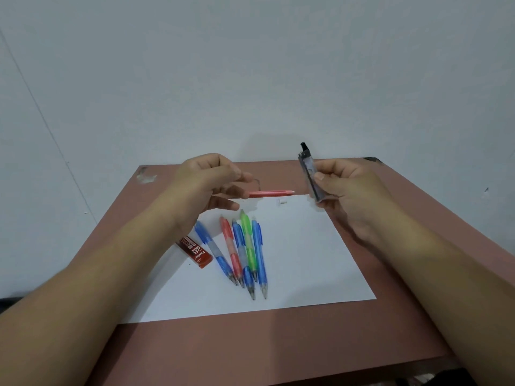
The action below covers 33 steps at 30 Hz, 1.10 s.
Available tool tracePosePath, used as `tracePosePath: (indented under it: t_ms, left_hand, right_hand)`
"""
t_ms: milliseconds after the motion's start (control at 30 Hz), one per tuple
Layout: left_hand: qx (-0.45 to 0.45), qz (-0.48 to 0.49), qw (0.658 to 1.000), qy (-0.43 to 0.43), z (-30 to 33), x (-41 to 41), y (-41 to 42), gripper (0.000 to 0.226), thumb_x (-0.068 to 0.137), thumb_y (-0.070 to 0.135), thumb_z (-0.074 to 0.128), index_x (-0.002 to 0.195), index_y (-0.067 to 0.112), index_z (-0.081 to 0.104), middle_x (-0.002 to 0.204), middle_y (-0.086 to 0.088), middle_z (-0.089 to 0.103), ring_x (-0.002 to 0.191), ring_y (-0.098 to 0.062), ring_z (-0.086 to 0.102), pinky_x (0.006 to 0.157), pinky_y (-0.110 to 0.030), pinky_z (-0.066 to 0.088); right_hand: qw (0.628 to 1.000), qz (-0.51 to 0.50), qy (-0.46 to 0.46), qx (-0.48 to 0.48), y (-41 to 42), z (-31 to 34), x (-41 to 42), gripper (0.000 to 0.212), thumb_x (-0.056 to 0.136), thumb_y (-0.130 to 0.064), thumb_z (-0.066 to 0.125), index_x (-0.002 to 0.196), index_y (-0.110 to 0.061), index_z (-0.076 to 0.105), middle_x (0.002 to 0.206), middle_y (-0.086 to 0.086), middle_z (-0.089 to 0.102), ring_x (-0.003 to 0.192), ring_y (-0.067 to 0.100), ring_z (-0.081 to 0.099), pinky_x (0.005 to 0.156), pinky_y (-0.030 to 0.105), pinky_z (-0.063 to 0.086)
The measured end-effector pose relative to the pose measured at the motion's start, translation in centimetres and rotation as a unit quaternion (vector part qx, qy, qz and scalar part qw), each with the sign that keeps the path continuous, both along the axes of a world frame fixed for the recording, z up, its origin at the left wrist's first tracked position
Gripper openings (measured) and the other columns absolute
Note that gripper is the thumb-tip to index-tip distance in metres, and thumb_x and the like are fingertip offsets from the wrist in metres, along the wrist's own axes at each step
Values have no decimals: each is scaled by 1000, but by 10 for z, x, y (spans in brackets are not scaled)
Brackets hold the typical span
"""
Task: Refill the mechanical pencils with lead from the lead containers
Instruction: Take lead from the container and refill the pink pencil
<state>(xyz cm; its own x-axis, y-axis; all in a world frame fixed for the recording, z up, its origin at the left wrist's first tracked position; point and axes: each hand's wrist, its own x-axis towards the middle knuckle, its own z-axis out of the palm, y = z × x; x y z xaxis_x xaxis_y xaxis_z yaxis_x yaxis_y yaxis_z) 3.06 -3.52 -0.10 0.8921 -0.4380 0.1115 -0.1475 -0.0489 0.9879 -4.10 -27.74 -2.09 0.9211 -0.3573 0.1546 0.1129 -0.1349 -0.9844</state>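
Your left hand (211,181) holds a pink mechanical pencil (271,193), fingers curled round its near end; the slim translucent plastic barrel sticks out to the right of the grip, roughly level, above the far edge of the paper. A thin dark curved strand shows just above those fingertips; what it is cannot be told.

Your right hand (344,188) pinches a lead container (308,174), a narrow, clear, dark-tinted plastic case held nearly upright between thumb and fingers, its black cap end rising above the grip.

Below and between both grips lies a white paper sheet (301,263), smooth and flat, on a matte reddish-brown table (250,349) with chipped far corners. On the sheet, below your left hand, five mechanical pencils (245,254) lie fanned together, touching: three blue, one red, one green, all translucent with ribbed pale grips and metal tips pointing toward you. A red lead container (195,250), flat and rectangular with a printed label, lies just left of them, partly under your left wrist. A small white cylindrical piece (281,202) rests on the sheet just below the pink pencil's free end.
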Motion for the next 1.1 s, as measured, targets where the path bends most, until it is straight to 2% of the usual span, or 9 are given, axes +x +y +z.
tracePosePath:
  t_ms: [67,133,267,400,633,733,833,933,1100]
  left_hand:
    - [4,-8,1000,-14,-1,-1,-1,14,99,8,57,86,5,60,104,-5,77,89,-30,74,66,-33,60]
    - [9,-9,1000,-23,-2,-2,-2,13,99,9,57,87,5,61,104,-4,78,89,-29,74,66,-33,59]
    - [12,-10,999,-35,-4,-1,-3,12,99,9,57,93,0,63,105,-3,77,93,-29,74,72,-34,60]
    - [-19,-44,997,-61,-5,-4,-3,11,99,6,56,90,2,62,115,-3,75,101,-28,73,80,-35,62]
    - [4,-82,976,-202,-9,-13,-5,6,97,2,58,92,-1,61,129,9,69,123,-5,60,92,-21,52]
    - [69,-106,961,-245,-13,-13,-6,8,99,22,61,92,19,64,133,17,64,125,-7,58,104,-38,49]
    - [132,-83,940,-304,-14,-14,-8,15,92,45,55,90,32,64,123,24,65,118,-9,59,99,-47,51]
    - [102,-43,934,-339,-12,-14,-9,12,92,40,55,87,32,62,125,29,62,121,-9,55,100,-45,48]
    - [117,-58,944,-301,-13,-10,-6,13,92,38,57,89,28,64,122,27,66,115,-9,59,99,-48,50]
  right_hand:
    - [1000,12,1,9,2,-2,2,17,98,-4,61,109,-12,71,100,10,77,86,25,70,87,47,55]
    - [1000,18,5,9,5,-3,2,16,97,-5,64,111,-9,69,101,12,78,88,26,73,90,47,58]
    - [999,37,2,-8,13,-1,-3,16,94,-4,69,110,-3,67,98,15,77,83,24,73,77,37,63]
    - [998,64,2,-7,23,1,-9,12,91,-1,70,102,-5,66,78,5,74,69,15,72,63,28,61]
    - [996,84,10,-5,30,3,-12,15,90,2,70,103,-4,65,74,4,73,65,14,71,56,23,56]
    - [996,90,8,-1,32,3,-12,14,90,3,70,101,-3,65,71,3,71,62,13,70,56,23,56]
    - [995,98,7,2,32,3,-13,14,90,1,72,103,-1,66,78,11,72,67,19,72,57,26,57]
    - [995,99,10,-1,32,3,-14,16,90,1,71,105,0,66,82,13,72,69,21,73,58,26,58]
    - [995,103,16,-8,33,3,-14,15,90,4,70,104,1,65,81,14,70,65,18,71,57,25,57]
